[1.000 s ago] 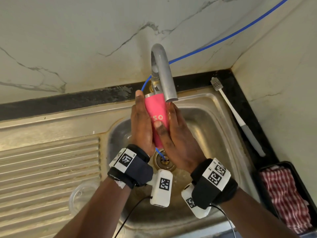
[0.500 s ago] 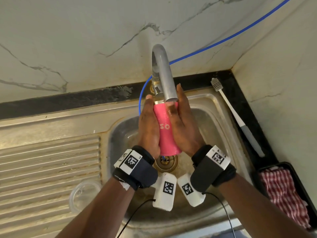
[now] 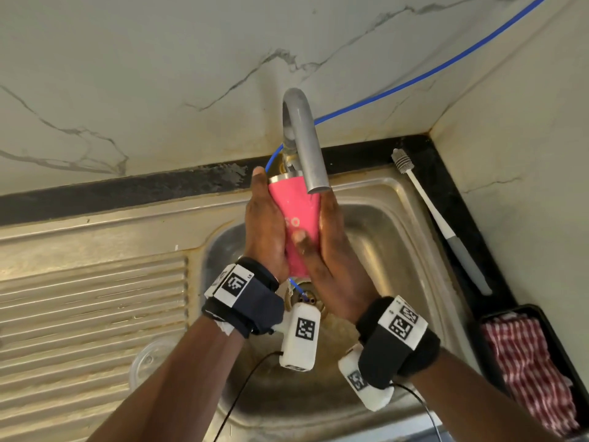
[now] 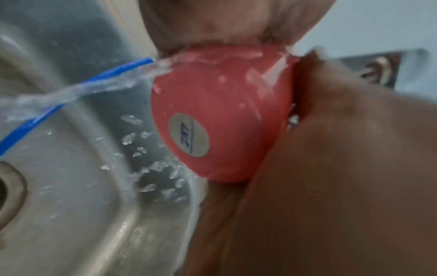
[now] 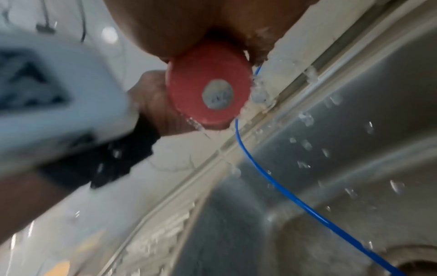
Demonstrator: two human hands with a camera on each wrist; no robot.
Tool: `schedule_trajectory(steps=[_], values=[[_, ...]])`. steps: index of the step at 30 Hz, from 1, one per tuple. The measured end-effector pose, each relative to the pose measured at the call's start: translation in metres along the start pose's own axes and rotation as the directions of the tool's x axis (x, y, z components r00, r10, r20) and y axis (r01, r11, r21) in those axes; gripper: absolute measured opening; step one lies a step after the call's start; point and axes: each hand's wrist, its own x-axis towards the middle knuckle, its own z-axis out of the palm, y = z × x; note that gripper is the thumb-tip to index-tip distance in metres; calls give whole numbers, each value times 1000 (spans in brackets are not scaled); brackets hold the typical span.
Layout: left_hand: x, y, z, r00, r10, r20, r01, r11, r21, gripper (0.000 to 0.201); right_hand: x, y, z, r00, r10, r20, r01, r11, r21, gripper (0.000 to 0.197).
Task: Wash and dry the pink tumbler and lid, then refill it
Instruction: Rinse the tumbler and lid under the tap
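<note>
The pink tumbler (image 3: pixel 298 218) is upright over the sink bowl, its steel rim just behind the grey tap spout (image 3: pixel 306 145). My left hand (image 3: pixel 264 218) presses flat on its left side, fingers stretched up to the rim. My right hand (image 3: pixel 328 247) holds its right side, thumb curled across the front. In the wrist views the tumbler's base (image 4: pixel 212 130) (image 5: pixel 208 93) carries a round sticker, and water runs and drips off it. A clear round lid (image 3: pixel 153 358) lies on the drainboard, left of my left forearm.
The steel sink (image 3: pixel 398 237) has its drain (image 3: pixel 310 298) below my wrists. A thin blue tube (image 3: pixel 414 81) runs from the wall into the drain. A white bottle brush (image 3: pixel 439 218) lies along the right counter. A black tray (image 3: pixel 490 320) holds a red checked cloth (image 3: pixel 526 362).
My hands rub along the tumbler: the left has slid forward to the rim, the right has drawn back from the spout and put its thumb across the front. The tumbler tilts slightly left.
</note>
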Motion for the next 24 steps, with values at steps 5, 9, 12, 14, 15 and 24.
schedule_trajectory(steps=[5, 9, 12, 14, 15, 24], values=[[-7, -14, 2, 999, -39, 26, 38, 998, 48, 69, 19, 2, -17, 993, 117, 25, -119, 987, 106, 83], [-9, -8, 4, 997, -60, 42, 59, 998, 19, 66, 21, -1, -15, 993, 118, -24, -114, 985, 132, 86], [-1, 3, -1, 994, -79, 70, 80, 997, -16, 79, 5, 5, -5, 1000, -1, 1, 1, 998, 55, 87], [-4, 1, -4, 985, -111, 135, 117, 993, -36, 90, 7, 8, -8, 1000, 14, 24, -16, 998, 56, 93], [-7, -2, -4, 976, -131, 172, 140, 989, -41, 92, 12, 7, -11, 999, 40, 23, -42, 995, 89, 93], [-7, -6, 0, 990, -52, 133, 41, 996, 85, 75, 34, 4, -23, 991, -37, -130, 15, 986, -166, 52]])
